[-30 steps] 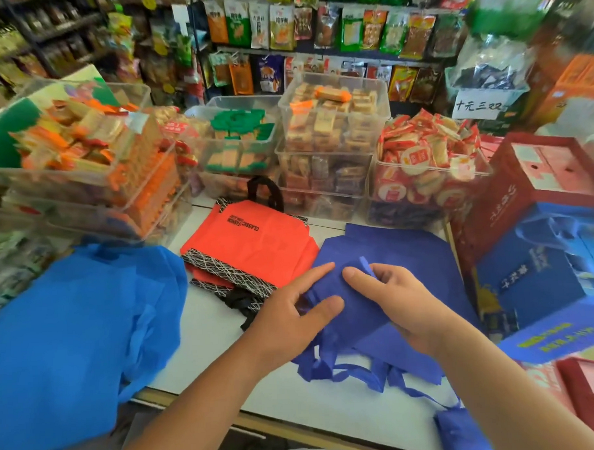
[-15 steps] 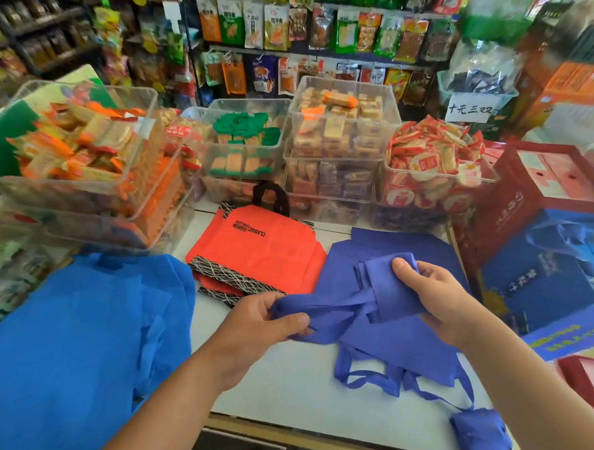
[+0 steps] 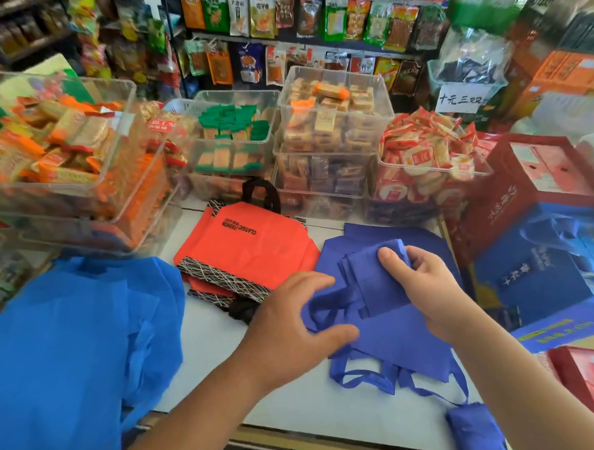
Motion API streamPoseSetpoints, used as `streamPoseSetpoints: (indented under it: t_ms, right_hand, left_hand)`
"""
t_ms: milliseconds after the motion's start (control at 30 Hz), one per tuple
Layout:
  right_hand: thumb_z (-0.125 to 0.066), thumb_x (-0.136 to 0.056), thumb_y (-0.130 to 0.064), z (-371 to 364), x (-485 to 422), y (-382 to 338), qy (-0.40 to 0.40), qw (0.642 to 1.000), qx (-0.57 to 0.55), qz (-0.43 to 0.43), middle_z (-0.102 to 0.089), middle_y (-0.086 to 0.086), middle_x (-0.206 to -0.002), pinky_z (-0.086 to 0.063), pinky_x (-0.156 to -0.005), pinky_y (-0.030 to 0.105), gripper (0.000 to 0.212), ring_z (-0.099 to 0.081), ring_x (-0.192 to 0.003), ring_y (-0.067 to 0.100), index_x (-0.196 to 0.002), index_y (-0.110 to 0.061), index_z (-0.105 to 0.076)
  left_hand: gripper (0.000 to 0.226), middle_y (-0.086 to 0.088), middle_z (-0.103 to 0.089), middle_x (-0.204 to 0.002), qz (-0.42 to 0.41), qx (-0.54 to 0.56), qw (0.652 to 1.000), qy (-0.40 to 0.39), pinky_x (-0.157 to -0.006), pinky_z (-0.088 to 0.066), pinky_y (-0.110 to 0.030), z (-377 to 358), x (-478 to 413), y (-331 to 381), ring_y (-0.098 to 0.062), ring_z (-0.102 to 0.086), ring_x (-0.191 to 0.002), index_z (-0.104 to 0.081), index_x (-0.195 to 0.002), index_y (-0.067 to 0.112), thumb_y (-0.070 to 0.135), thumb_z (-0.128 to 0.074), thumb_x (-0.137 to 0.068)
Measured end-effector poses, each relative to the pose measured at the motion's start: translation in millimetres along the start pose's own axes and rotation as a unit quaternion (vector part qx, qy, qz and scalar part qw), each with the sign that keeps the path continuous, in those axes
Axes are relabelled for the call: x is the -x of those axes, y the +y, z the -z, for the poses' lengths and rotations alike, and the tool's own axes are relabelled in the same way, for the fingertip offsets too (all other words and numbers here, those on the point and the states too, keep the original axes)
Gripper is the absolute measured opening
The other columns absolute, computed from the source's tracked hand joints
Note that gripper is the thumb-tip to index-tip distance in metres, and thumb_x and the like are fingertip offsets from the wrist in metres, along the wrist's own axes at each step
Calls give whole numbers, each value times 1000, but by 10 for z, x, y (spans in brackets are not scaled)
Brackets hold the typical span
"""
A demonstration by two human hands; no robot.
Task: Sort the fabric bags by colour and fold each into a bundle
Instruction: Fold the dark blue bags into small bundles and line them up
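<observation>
right of centre, the right hand (image 3: 429, 287) grips a folded dark blue fabric bag (image 3: 368, 276), thumb on top. the left hand (image 3: 289, 329) curls around that bag's handle straps (image 3: 322, 308). both are over a flat stack of dark blue bags (image 3: 394, 346) on the white table (image 3: 209, 345). orange bags (image 3: 252, 250) lie at centre, light blue bags (image 3: 74, 350) at lower left, and a dark blue bundle (image 3: 474, 430) at the lower right edge.

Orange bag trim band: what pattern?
Black trim band with crisscrossed white lines on the orange bag; head view.
</observation>
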State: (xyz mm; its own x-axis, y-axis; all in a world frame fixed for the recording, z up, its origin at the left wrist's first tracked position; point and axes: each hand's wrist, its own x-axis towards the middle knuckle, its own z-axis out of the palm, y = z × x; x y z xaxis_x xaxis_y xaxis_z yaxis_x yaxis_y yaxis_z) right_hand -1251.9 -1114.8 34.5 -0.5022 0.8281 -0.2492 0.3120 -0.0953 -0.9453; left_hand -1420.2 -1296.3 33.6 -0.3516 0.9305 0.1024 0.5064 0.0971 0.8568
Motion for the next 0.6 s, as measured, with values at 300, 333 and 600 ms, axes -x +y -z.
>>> streamPoseSetpoints:
  t_ms: [300, 333, 600]
  right_hand:
    - [-72, -72, -69, 8, -130, 76, 17, 999, 30, -18, -58, 31, -89, -46, -71, 44, 84, -55, -77, 27, -102, 8, -56]
    - [-72, -72, -70, 27, -130, 87, 12, 999, 30, -19, -59, 34, -97, -47, -72, 44, 85, -56, -78, 27, -104, 7, -58]
    - [-77, -60, -80, 444, -331, 153, 37, 997, 46, -58, -53, 20, -80, -44, -67, 44, 105, -54, -73, 28, -102, 14, -53]
  left_hand:
    - [43, 11, -61, -90, 1, -34, 999, 7, -82, -48, -25, -335, -159, -111, -9, -58, -88, -65, -118, 29, 12, -71, -78]
    - [40, 11, -59, -86, 2, -37, 999, 1, -78, -47, -23, -310, -181, -117, -10, -56, -84, -67, -114, 27, 11, -68, -77]
    - [25, 9, -69, -86, 58, 148, 981, -114, -77, -46, -21, 71, -173, -182, -7, -64, -83, -71, -80, 17, -6, -61, -80]
